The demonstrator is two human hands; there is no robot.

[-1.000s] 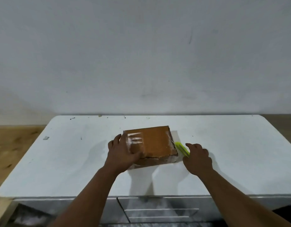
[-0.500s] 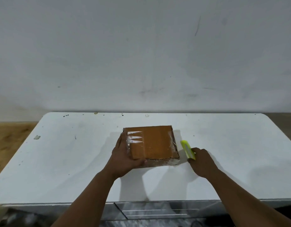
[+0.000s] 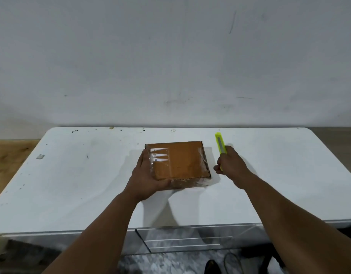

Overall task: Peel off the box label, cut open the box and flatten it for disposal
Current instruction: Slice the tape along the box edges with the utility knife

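A flat brown cardboard box (image 3: 180, 161) lies in the middle of the white table (image 3: 72, 184), wrapped with clear tape. A shiny taped label (image 3: 159, 154) sits on its top left corner. My left hand (image 3: 145, 178) grips the box's near left corner, thumb along the front edge. My right hand (image 3: 231, 165) is just right of the box, fingers curled round a neon yellow utility knife (image 3: 220, 144) that points up and away from me. No blade tip can be made out.
A pale wall stands right behind the table. Small scraps and dark specks (image 3: 40, 156) dot the tabletop's left and back. Drawers (image 3: 182, 240) sit under the front edge. Wooden floor (image 3: 10, 153) shows to the left.
My right hand picked the yellow knife up off the table beside the box and raised it upright. My left hand shifted from the box top to its near left corner.
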